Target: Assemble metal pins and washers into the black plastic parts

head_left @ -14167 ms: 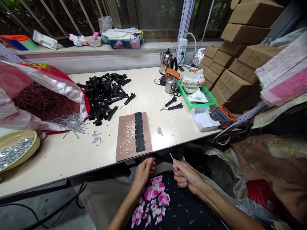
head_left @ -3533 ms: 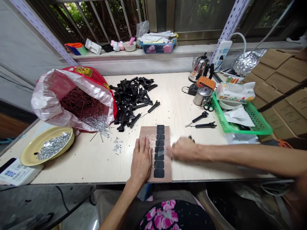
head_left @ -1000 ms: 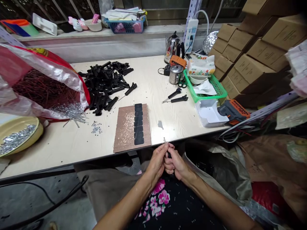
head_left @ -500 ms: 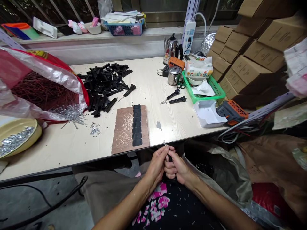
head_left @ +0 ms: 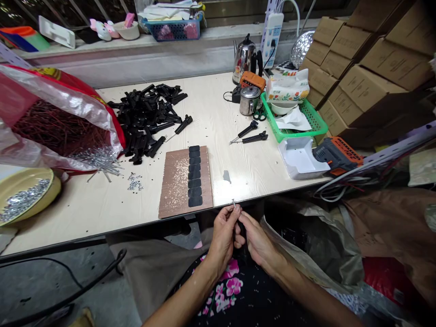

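Observation:
Just in front of the table edge, my two hands meet over my lap. The fingers of my left hand (head_left: 223, 231) pinch a thin metal screw-like pin (head_left: 234, 202) whose tip points up toward the table. My right hand (head_left: 259, 238) is closed around a black plastic piece (head_left: 242, 230), mostly hidden by the fingers. Nearby lies a brown board (head_left: 173, 181) bearing a column of black rounded pads (head_left: 195, 184). Beyond it is a heap of black plastic parts (head_left: 143, 118). Two black handles with metal prongs (head_left: 250, 134) lie to the right.
At left are a bag of dark red rods (head_left: 61, 127), loose metal pins (head_left: 98, 163), small metal bits (head_left: 135, 182) and a yellow bowl (head_left: 54, 188). A green basket (head_left: 318, 120), white tray (head_left: 301, 159), battery pack (head_left: 337, 154), kettle (head_left: 243, 59) and stacked cartons (head_left: 368, 95) stand right.
My right hand's fingers have loosened and shifted slightly around the black plastic piece. My left hand still pinches the metal pin. The head view has tilted down slightly.

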